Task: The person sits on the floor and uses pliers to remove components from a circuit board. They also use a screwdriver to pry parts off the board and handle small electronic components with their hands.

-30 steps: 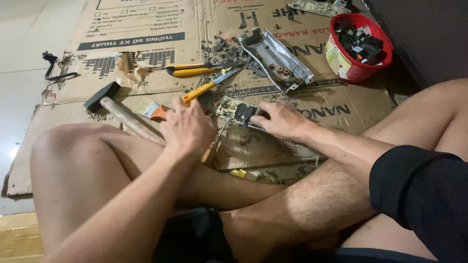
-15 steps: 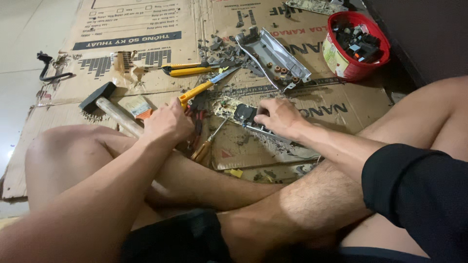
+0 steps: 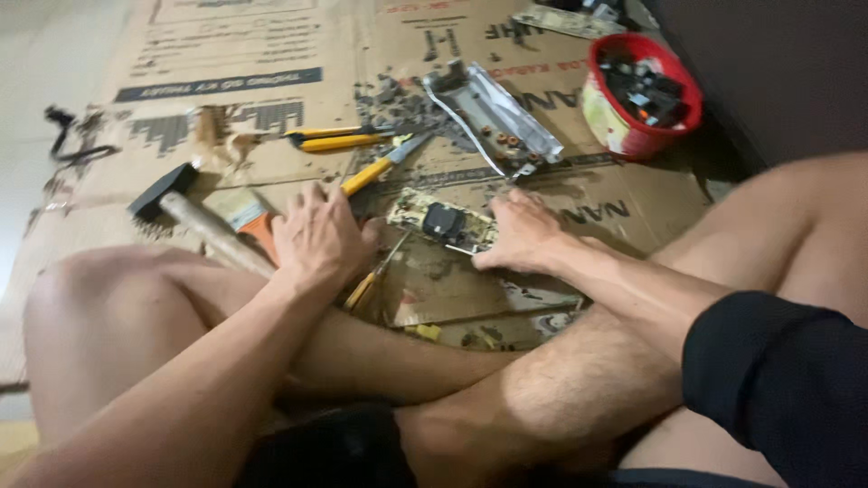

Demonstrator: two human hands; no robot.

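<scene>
Flattened cardboard (image 3: pixel 271 81) covers the floor. Right hand (image 3: pixel 524 233) lies flat, fingers spread, pinning a small circuit board (image 3: pixel 443 221) just ahead of the crossed legs. Left hand (image 3: pixel 318 237) is loosely curled over yellow-handled pliers (image 3: pixel 375 276) — grip unclear. Judged stage — dismantling; the pliers need seating first

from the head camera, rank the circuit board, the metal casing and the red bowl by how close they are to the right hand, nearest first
1. Circuit board: under the right hand's fingertips, to its left.
2. Metal casing: beyond the board, on the cardboard.
3. Red bowl: far right corner, farthest.
</scene>
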